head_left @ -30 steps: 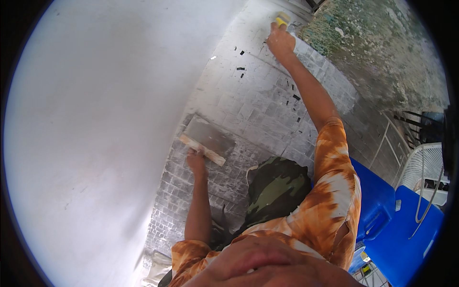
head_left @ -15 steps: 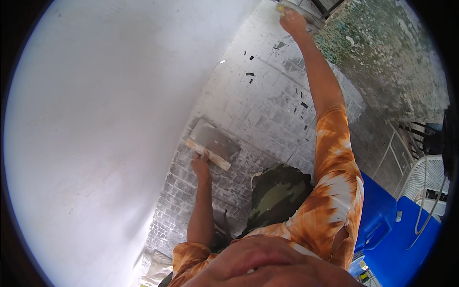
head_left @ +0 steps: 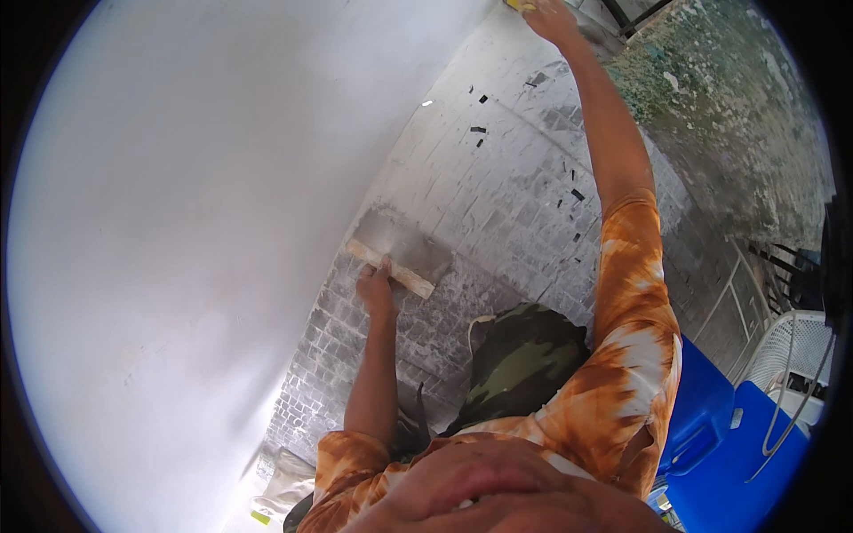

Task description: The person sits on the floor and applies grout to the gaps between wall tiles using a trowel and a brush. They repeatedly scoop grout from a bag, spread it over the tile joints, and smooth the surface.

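Observation:
My left hand (head_left: 375, 289) grips the pale strip handle of a wide plastering blade (head_left: 391, 268), held above the paved floor beside the white wall. Its grey metal plate blends with the floor behind it. My right arm reaches far up along the wall. At the upper edge of the view, my right hand (head_left: 549, 21) is closed round a tool with a yellow part (head_left: 519, 4); the rest of that tool is cut off, so its kind cannot be made out. The smooth white wall (head_left: 213, 222) fills the left side.
Small dark scraps (head_left: 478, 130) lie scattered on the dusty paving (head_left: 498, 191). A rough, mossy wall (head_left: 729, 133) stands at the upper right. Blue plastic containers (head_left: 711, 426) and a white perforated basket (head_left: 786, 355) are at the lower right. A pale cloth bundle (head_left: 289, 484) lies at the lower left.
My right hand has shifted upward, partly out of view, along with its tool. The floor and scraps appear slightly lower and further right. My left hand keeps its hold on the blade.

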`<action>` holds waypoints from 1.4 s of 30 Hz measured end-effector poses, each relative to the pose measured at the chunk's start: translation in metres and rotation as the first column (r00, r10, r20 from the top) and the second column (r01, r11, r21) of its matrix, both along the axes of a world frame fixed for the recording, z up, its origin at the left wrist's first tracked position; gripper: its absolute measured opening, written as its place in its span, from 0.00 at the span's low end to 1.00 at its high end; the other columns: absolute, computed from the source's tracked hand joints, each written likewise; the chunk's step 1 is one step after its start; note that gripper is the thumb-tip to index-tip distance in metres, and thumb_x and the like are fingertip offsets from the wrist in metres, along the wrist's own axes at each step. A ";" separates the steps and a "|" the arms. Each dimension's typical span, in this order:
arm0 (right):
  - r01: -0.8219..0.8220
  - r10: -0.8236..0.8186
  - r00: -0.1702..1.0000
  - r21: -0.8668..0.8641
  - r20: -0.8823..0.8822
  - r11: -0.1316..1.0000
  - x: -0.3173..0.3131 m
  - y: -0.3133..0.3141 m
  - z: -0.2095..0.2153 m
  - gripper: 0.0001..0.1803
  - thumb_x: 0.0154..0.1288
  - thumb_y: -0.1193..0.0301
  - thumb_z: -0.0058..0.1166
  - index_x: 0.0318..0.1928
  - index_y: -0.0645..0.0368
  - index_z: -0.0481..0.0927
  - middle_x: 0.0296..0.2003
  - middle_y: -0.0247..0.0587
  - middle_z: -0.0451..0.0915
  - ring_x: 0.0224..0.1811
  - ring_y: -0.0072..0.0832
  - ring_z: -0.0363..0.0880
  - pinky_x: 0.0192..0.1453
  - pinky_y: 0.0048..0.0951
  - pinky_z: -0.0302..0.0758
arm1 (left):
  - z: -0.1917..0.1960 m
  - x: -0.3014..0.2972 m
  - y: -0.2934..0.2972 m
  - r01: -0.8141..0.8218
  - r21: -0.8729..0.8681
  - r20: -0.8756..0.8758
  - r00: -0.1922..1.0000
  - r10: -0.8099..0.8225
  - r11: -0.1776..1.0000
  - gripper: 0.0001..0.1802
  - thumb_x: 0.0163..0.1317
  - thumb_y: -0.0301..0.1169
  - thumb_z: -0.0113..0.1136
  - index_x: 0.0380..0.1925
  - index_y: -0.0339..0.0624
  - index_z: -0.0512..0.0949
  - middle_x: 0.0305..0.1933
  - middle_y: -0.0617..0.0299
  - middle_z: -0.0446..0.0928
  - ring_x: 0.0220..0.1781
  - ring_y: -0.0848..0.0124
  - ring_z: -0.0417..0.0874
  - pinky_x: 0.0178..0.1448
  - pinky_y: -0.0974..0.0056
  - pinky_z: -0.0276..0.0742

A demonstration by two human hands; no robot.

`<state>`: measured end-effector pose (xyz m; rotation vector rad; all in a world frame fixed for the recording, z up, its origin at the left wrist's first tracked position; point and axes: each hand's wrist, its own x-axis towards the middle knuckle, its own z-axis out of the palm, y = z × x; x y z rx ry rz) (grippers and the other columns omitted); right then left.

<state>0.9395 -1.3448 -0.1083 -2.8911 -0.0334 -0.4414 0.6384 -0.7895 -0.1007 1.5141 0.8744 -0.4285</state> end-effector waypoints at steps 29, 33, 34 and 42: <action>-0.202 0.284 0.865 0.231 -0.414 0.952 -0.177 0.260 0.082 0.17 0.65 0.67 0.55 0.53 0.56 0.82 0.51 0.45 0.84 0.46 0.46 0.85 0.49 0.43 0.81 | 0.001 0.024 -0.075 -0.202 -0.221 0.020 0.977 0.212 0.954 0.16 0.65 0.27 0.64 0.49 0.28 0.78 0.42 0.53 0.82 0.37 0.63 0.86 0.40 0.61 0.87; -0.299 0.381 0.802 0.242 -0.460 0.923 -0.207 0.286 0.101 0.15 0.63 0.69 0.52 0.50 0.57 0.79 0.43 0.48 0.83 0.41 0.48 0.85 0.45 0.46 0.81 | 0.002 0.027 -0.072 -0.154 -0.217 -0.003 0.988 0.157 0.964 0.15 0.66 0.28 0.63 0.50 0.32 0.76 0.44 0.54 0.82 0.40 0.61 0.86 0.36 0.61 0.85; -0.328 0.415 0.807 0.267 -0.420 0.906 -0.211 0.285 0.106 0.13 0.64 0.69 0.52 0.48 0.57 0.79 0.43 0.48 0.83 0.41 0.48 0.85 0.44 0.46 0.81 | 0.001 0.028 -0.071 -0.152 -0.207 -0.004 0.988 0.155 0.966 0.15 0.66 0.27 0.62 0.50 0.32 0.76 0.44 0.53 0.82 0.40 0.61 0.86 0.36 0.61 0.85; 0.296 -0.283 0.951 0.100 -0.125 0.950 -0.105 0.124 0.085 0.18 0.65 0.63 0.53 0.54 0.48 0.83 0.44 0.50 0.85 0.44 0.51 0.85 0.48 0.49 0.81 | 0.001 0.028 -0.062 -0.099 -0.246 0.025 0.994 0.109 0.964 0.18 0.69 0.26 0.59 0.55 0.28 0.72 0.49 0.49 0.80 0.45 0.56 0.86 0.46 0.56 0.87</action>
